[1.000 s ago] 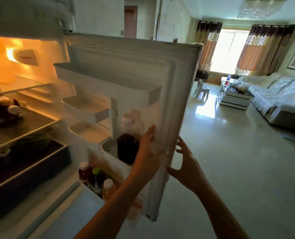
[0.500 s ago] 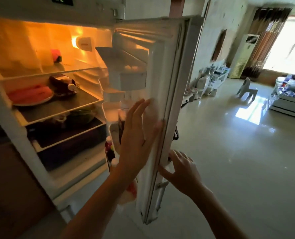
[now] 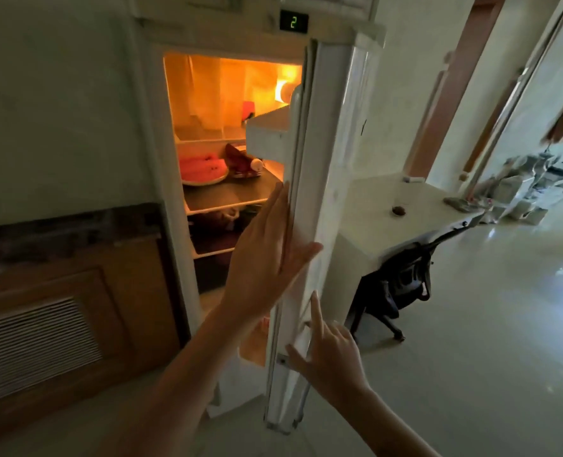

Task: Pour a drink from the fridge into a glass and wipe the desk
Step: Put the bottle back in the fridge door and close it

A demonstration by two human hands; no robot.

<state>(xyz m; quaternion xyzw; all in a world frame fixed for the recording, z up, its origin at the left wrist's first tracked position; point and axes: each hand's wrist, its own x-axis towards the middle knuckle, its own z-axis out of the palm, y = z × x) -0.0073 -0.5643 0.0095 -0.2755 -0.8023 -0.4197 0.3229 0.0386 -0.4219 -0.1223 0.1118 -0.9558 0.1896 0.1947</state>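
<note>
Both flat hands (image 3: 267,255) (image 3: 331,354) press the fridge door (image 3: 326,199) edge.

A small dark display panel (image 3: 293,22) on the fridge (image 3: 227,41) frame, above the open compartment, shows a single green digit, "2". No other text, label or brand can be read anywhere in the view.

Left hand (image 3: 267,255) was up, fingers straight and together, palm flat against the door edge. Right hand (image 3: 331,361) sat lower and nearer, index finger extended upward, thumb out left. Both forearms reached in from below.
</note>
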